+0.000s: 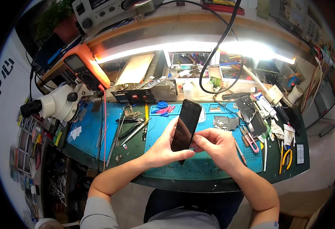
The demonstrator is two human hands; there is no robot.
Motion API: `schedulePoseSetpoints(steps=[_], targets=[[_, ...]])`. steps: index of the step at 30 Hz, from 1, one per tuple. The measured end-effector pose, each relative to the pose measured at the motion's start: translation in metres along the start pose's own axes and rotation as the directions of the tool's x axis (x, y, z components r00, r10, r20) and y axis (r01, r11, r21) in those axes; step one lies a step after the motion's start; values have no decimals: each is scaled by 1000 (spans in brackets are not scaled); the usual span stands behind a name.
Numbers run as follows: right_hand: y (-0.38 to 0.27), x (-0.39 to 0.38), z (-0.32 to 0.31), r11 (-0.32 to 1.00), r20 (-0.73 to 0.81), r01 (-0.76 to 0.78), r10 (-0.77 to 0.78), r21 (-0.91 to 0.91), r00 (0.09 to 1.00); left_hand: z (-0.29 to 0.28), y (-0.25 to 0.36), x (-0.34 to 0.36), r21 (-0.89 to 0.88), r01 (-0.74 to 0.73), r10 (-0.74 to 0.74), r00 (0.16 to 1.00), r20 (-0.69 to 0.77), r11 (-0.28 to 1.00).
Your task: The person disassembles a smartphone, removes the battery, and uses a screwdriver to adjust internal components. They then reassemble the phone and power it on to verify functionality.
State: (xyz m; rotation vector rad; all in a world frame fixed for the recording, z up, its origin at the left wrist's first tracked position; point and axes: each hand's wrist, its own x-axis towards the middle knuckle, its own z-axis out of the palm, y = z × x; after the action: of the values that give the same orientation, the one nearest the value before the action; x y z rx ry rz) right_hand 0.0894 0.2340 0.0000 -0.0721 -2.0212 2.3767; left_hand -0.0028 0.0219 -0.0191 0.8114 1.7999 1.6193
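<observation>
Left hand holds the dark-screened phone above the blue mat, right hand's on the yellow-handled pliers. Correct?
One thing's off: in the head view, the right hand is at the lower right edge of the phone; the yellow-handled pliers lie untouched, farther right. The left hand does hold the phone above the blue mat.

I see light grey top (175, 222) over torso. Left sleeve (98, 213) short, loose, ending around elbow. Right sleeve (265, 225) same grey, small dark blue patch (276, 224) at edge. Trousers (158, 202) dark, near navy. Forearms (118, 177) bare; left hand (163, 150), right hand (217, 148) bare too.
</observation>
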Motion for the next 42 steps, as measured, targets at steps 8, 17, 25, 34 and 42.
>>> schedulePoseSetpoints(steps=[8,17,25,34,42], targets=[[-2,1,-1,999,9,-40,40,-29,999,-2,-6,-1,82,-15,15,1000,-9,996],[1,2,-2,999,9,-26,26,-20,1000,-1,-2,-2,88,4,-4,1000,-9,996],[1,2,-1,999,-3,-11,11,-34,1000,-1,-4,-1,105,-7,8,1000,-7,994],[0,2,0,999,-11,-25,24,-28,1000,-1,-2,-3,108,11,-9,1000,-21,994],[4,3,-1,1000,-7,-23,23,4,1000,3,12,3,98,-139,136,990,31,985]])
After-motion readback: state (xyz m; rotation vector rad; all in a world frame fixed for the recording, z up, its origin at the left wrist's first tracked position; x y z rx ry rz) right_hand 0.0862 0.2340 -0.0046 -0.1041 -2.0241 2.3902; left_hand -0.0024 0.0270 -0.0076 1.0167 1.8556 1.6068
